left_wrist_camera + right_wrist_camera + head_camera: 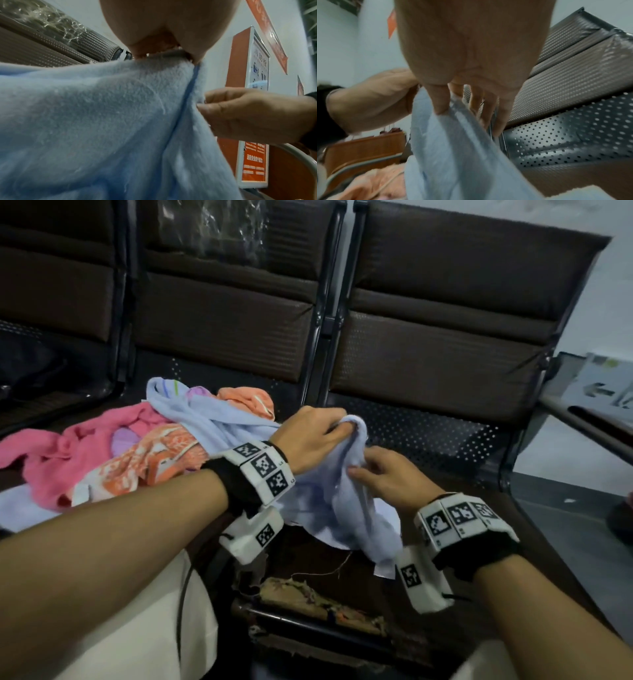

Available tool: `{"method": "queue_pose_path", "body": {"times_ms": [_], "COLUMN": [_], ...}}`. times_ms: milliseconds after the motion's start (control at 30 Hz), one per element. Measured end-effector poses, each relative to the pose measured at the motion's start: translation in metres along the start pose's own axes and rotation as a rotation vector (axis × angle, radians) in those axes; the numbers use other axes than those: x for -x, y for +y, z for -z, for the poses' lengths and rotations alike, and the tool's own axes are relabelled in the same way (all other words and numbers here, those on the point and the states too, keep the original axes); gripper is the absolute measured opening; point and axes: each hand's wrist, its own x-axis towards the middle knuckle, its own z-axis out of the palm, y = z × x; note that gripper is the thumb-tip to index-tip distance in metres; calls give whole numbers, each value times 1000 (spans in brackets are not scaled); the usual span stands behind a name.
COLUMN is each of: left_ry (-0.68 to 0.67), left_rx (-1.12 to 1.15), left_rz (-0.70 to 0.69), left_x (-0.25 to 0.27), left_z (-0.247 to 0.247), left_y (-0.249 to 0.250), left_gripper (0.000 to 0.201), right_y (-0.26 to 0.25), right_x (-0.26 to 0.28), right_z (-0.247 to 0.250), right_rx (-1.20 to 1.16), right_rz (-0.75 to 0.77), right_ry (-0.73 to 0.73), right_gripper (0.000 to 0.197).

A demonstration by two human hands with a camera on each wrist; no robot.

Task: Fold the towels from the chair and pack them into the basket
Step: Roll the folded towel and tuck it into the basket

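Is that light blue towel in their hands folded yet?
Not yet. The blue towel hangs bunched and crumpled between the left hand, gripping its top, and the right hand, pinching its edge.

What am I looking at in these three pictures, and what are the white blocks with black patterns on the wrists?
No robot here: a person works with bare hands. The patterned white blocks are wrist-worn cameras. The large picture comes from a head camera looking down; the other two look along each hand from below.

The left hand grips the top of a light blue towel, which hangs over the chair seat. The right hand pinches its edge lower down. In the left wrist view the towel fills the frame.

On the next seat lies an unfolded heap: a pink towel, an orange patterned towel and others. No basket is in view.
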Motion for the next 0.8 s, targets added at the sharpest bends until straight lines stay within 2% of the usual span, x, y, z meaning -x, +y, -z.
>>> {"method": "queue_pose_path", "body": {"times_ms": [100, 167, 267, 367, 500, 567, 667, 733, 800], "left_ry": [22, -31, -162, -244, -260, -261, -226, -169, -116], "left_rx": [-13, -104, -320, -489, -540, -465, -251, -81, 84], "left_rz": [-1, 24, 119, 290, 381, 365, 272, 218, 228], "left_x": [-6, -6, -3, 0, 3, 4, -2, -8, -10], "left_z": [0, 2, 4, 10, 22, 24, 20, 16, 9], "left_y": [-6, -15, -34, -48, -46, -34, -3, 21, 40], "left_gripper": [34, 29, 7, 12, 22, 22, 26, 29, 26], "right_y": [5, 11, 17, 20, 24, 27, 29, 24, 17], "right_x": [-2, -3, 1, 5, 13, 19, 26, 29, 30], "right_z": [6, 16, 35, 48, 64, 66, 63, 57, 50], "right_rx": [-331, -389, -440, -540, -718, -741, -551, -389, -362], "right_rz": [-185, -216, -214, -223, -310, -352, -366, -332, -295], "right_ry": [174, 350, 576, 758, 965, 1025, 1049, 996, 880], "right_gripper": [25, 21, 23, 22, 20, 22, 36, 41, 42]}}
